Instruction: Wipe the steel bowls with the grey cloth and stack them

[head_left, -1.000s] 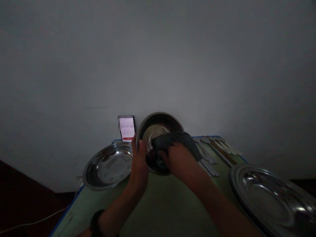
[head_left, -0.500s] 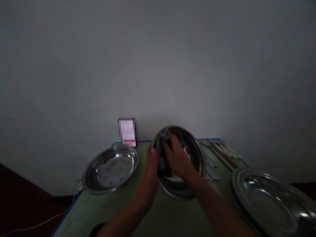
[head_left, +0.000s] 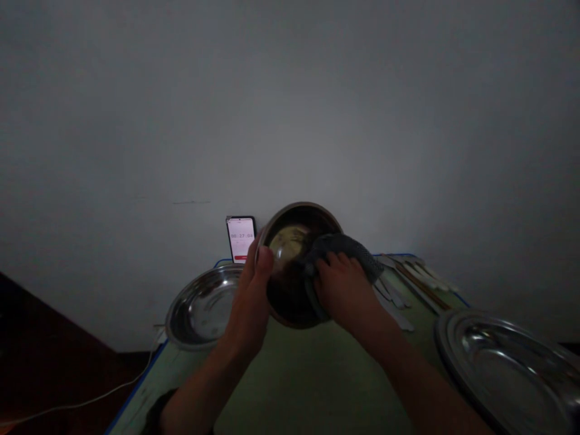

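My left hand [head_left: 249,302] grips the left rim of a steel bowl [head_left: 290,241], thumb over the edge, and holds it tilted up above the table with its inside facing me. Pressed into the bowl's right side is a dark grey cloth [head_left: 344,251], bunched under the closed fingers of my right hand [head_left: 347,293]. Part of the cloth drapes over the bowl's rim. The bowl's lower inside is in shadow.
A steel dish [head_left: 202,305] lies at the table's left, and a larger one [head_left: 507,368] sits near right. Several utensils [head_left: 408,281] lie in a row at the back right. A lit phone [head_left: 241,237] leans on the wall. The green table [head_left: 299,380] has a blue edge; a white cable trails left.
The bowl has been raised and tipped upright toward me from a lower, flatter tilt half a second ago. My right hand with the cloth moved from the bowl's left rim to its right side.
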Demonstrator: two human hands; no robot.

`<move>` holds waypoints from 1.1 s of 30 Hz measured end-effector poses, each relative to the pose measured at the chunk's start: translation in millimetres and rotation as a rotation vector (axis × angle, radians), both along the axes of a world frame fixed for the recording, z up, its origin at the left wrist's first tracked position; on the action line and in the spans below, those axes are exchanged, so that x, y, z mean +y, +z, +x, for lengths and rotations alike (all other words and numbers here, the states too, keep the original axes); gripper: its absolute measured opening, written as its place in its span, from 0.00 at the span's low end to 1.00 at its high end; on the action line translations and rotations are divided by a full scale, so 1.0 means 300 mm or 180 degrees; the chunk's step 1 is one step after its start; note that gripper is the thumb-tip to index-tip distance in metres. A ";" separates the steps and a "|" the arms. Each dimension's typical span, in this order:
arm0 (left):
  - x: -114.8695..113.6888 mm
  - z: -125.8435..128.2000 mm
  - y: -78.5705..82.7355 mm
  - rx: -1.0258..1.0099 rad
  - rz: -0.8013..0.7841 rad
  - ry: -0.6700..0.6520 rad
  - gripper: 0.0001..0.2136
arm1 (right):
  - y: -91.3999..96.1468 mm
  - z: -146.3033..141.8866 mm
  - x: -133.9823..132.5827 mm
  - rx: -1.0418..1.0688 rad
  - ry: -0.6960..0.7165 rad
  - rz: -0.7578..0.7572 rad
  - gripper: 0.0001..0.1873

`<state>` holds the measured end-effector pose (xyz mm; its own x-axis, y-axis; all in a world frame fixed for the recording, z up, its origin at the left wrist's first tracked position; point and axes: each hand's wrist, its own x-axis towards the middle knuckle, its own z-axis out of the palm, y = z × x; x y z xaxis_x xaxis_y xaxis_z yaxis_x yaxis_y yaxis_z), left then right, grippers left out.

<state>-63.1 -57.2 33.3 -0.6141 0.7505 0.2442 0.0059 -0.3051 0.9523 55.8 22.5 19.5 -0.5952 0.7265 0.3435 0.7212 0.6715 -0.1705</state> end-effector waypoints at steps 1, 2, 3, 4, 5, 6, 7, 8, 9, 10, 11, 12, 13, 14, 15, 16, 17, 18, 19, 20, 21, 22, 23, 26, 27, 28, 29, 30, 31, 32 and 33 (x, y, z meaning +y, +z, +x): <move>-0.004 0.015 -0.012 0.0103 -0.0087 -0.0027 0.25 | -0.011 -0.007 0.016 0.0197 -0.0243 0.0115 0.15; -0.007 0.033 -0.026 0.0177 -0.0187 -0.0093 0.26 | -0.021 -0.015 0.030 0.0510 -0.0406 0.0176 0.15; -0.009 0.052 -0.040 0.0211 -0.0281 -0.0198 0.27 | -0.030 -0.025 0.039 0.0907 -0.0494 0.0191 0.15; -0.009 0.070 -0.054 0.0199 -0.0340 -0.0317 0.27 | -0.037 -0.034 0.044 0.1337 -0.0510 0.0165 0.15; -0.008 0.085 -0.067 0.0185 -0.0377 -0.0469 0.27 | -0.042 -0.043 0.043 0.1748 -0.0449 0.0096 0.14; -0.004 0.095 -0.078 0.0163 -0.0389 -0.0581 0.27 | -0.044 -0.050 0.037 0.2099 -0.0315 -0.0021 0.13; 0.000 0.099 -0.086 0.0122 -0.0374 -0.0637 0.26 | -0.044 -0.054 0.027 0.2359 -0.0107 -0.0188 0.12; 0.006 0.096 -0.090 0.0056 -0.0346 -0.0661 0.26 | -0.040 -0.057 0.014 0.2515 0.0173 -0.0402 0.11; 0.012 0.087 -0.090 -0.0053 -0.0318 -0.0658 0.25 | -0.035 -0.058 -0.001 0.2566 0.0516 -0.0649 0.11; 0.018 0.073 -0.087 -0.0204 -0.0304 -0.0651 0.25 | -0.027 -0.057 -0.016 0.2538 0.0893 -0.0913 0.10; 0.023 0.057 -0.080 -0.0377 -0.0302 -0.0650 0.25 | -0.018 -0.057 -0.031 0.2458 0.1279 -0.1169 0.11; 0.026 0.041 -0.072 -0.0539 -0.0296 -0.0641 0.26 | -0.009 -0.056 -0.045 0.2361 0.1632 -0.1387 0.11; 0.027 0.028 -0.063 -0.0659 -0.0289 -0.0638 0.27 | -0.001 -0.057 -0.056 0.2278 0.1912 -0.1540 0.11; 0.027 0.020 -0.055 -0.0726 -0.0273 -0.0618 0.27 | 0.004 -0.059 -0.066 0.2247 0.2070 -0.1607 0.11; 0.024 0.017 -0.050 -0.0735 -0.0234 -0.0583 0.27 | 0.006 -0.063 -0.072 0.2280 0.2088 -0.1589 0.10; 0.021 0.021 -0.049 -0.0682 -0.0192 -0.0569 0.27 | 0.004 -0.068 -0.077 0.2381 0.1954 -0.1487 0.10; 0.016 0.031 -0.052 -0.0583 -0.0158 -0.0566 0.27 | -0.002 -0.074 -0.079 0.2531 0.1687 -0.1314 0.09; 0.012 0.045 -0.060 -0.0458 -0.0139 -0.0581 0.26 | -0.010 -0.079 -0.078 0.2702 0.1339 -0.1104 0.09; 0.008 0.062 -0.071 -0.0319 -0.0129 -0.0618 0.25 | -0.019 -0.083 -0.075 0.2872 0.0973 -0.0879 0.08; 0.004 0.079 -0.083 -0.0176 -0.0116 -0.0650 0.24 | -0.028 -0.084 -0.070 0.3019 0.0641 -0.0667 0.08; 0.002 0.094 -0.094 -0.0045 -0.0102 -0.0667 0.24 | -0.036 -0.082 -0.064 0.3122 0.0385 -0.0485 0.07; 0.001 0.105 -0.103 0.0056 -0.0097 -0.0681 0.24 | -0.041 -0.079 -0.059 0.3177 0.0224 -0.0325 0.07; 0.001 0.112 -0.107 0.0113 -0.0093 -0.0694 0.24 | -0.044 -0.073 -0.054 0.3180 0.0171 -0.0177 0.07; 0.008 0.100 -0.096 0.0109 -0.0021 -0.0659 0.25 | -0.038 -0.059 -0.050 0.2950 0.0466 0.0247 0.13; 0.012 0.089 -0.087 0.0089 0.0007 -0.0647 0.25 | -0.034 -0.057 -0.052 0.2815 0.0651 0.0370 0.18; 0.016 0.076 -0.078 0.0069 0.0024 -0.0629 0.25 | -0.031 -0.056 -0.055 0.2654 0.0828 0.0465 0.23; 0.019 0.064 -0.071 0.0042 -0.0004 -0.0601 0.25 | -0.029 -0.056 -0.057 0.2451 0.0987 0.0527 0.28; 0.022 0.054 -0.066 0.0014 -0.0085 -0.0577 0.25 | -0.029 -0.057 -0.057 0.2204 0.1122 0.0570 0.31; 0.024 0.046 -0.063 -0.0036 -0.0192 -0.0559 0.25 | -0.030 -0.058 -0.056 0.1923 0.1231 0.0610 0.34; 0.025 0.040 -0.061 -0.0104 -0.0289 -0.0535 0.24 | -0.033 -0.057 -0.052 0.1641 0.1292 0.0645 0.35; 0.025 0.036 -0.059 -0.0170 -0.0325 -0.0509 0.23 | -0.037 -0.055 -0.045 0.1391 0.1294 0.0684 0.36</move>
